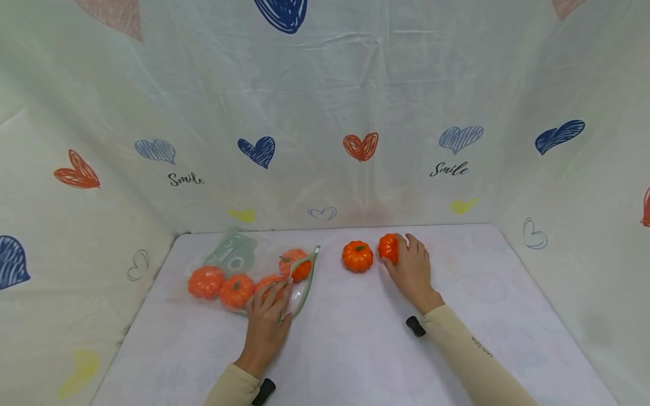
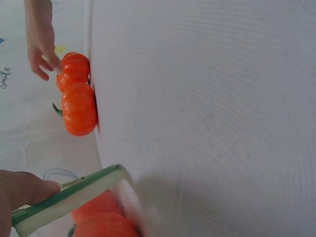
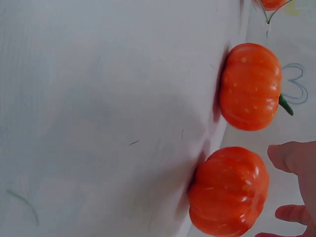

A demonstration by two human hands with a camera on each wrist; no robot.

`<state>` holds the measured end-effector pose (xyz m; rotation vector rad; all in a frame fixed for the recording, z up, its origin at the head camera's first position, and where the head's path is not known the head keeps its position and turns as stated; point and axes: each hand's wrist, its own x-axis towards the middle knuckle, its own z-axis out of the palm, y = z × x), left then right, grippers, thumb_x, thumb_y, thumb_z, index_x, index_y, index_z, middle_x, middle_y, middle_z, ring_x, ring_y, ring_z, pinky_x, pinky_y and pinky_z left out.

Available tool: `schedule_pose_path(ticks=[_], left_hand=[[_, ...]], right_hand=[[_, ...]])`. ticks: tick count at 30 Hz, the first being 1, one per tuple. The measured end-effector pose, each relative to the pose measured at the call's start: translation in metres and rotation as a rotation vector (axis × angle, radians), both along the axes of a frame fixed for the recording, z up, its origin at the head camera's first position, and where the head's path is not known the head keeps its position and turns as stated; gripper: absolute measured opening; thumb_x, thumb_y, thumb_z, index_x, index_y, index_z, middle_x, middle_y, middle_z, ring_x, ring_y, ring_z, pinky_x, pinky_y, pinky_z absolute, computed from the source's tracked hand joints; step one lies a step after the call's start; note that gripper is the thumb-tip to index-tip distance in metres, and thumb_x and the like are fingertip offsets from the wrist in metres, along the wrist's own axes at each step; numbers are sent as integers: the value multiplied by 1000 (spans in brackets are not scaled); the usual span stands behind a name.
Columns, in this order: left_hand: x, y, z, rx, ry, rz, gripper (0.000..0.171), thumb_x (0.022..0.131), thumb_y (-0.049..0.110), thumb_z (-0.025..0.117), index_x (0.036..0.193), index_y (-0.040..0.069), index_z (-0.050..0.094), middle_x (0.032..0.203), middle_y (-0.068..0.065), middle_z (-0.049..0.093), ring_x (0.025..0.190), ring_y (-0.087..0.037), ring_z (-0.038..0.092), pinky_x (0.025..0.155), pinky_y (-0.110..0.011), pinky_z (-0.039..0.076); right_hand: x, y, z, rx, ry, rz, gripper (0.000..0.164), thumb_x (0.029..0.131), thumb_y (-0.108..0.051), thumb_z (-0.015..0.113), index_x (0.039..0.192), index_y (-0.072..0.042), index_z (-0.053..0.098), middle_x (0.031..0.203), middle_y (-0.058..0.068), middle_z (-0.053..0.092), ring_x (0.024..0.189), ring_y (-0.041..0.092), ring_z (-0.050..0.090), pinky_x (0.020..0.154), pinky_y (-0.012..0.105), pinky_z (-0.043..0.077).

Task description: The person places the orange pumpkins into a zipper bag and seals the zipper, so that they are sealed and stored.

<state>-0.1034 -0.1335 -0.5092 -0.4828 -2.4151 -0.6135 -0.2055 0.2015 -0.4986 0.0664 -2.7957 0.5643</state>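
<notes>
My left hand [image 1: 266, 330] holds the green-edged opening of a clear zip bag [image 1: 274, 242]; in the left wrist view the thumb [image 2: 29, 190] presses on the green zip strip [image 2: 74, 195]. Several small orange pumpkins [image 1: 236, 291] lie inside the bag, one by its mouth. To the right, two loose pumpkins sit side by side on the table. My right hand [image 1: 413, 273] reaches over the right-hand pumpkin [image 3: 229, 191], fingers spread; the right wrist view shows a gap between thumb and pumpkin. The other loose pumpkin [image 1: 357, 256] has a green stem.
A white cloth covers the table [image 1: 355, 349]. Behind and at the sides hangs a pale curtain [image 1: 315, 101] printed with hearts and the word "Smile". A greenish panel [image 1: 233, 254] shows on the bag's far part.
</notes>
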Motion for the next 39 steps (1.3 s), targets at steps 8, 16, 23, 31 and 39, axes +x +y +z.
schedule_pose_path(ticks=[8,16,23,31,39], left_hand=[[-1,0,1,-4,-5,-1,83,55,-10,99,133,-1,71,136,-13,67,123,-38,52,95,-54,36],[-1,0,1,-3,-9,2,83,56,-10,99,133,0,71,135,-13,67,123,-38,52,96,-54,36],[-1,1,-1,2,14,-1,83,54,-13,98,132,-1,71,133,-13,68,121,-38,53,93,-54,36],[-1,0,-1,-1,14,-5,84,56,-12,97,134,0,71,134,-12,68,121,-38,53,93,-53,36],[0,-1,1,-11,-2,2,82,56,-10,99,133,0,71,134,-13,68,122,-39,53,95,-56,37]], right_hand=[[-7,12,-8,-6,-96,13,86,90,-29,85,156,3,39,149,35,43,136,53,42,115,67,35],[-12,14,-12,-18,-66,21,85,87,-23,87,152,6,41,144,34,49,134,53,45,114,67,37],[-14,13,-10,-42,-84,3,81,88,-21,87,149,7,42,145,34,50,135,54,44,115,66,35],[-5,15,-3,-77,-96,-34,79,89,-21,85,149,7,41,144,33,49,134,53,43,113,66,37],[7,13,9,-90,7,-20,79,88,-21,85,148,7,42,142,32,51,129,52,45,107,67,40]])
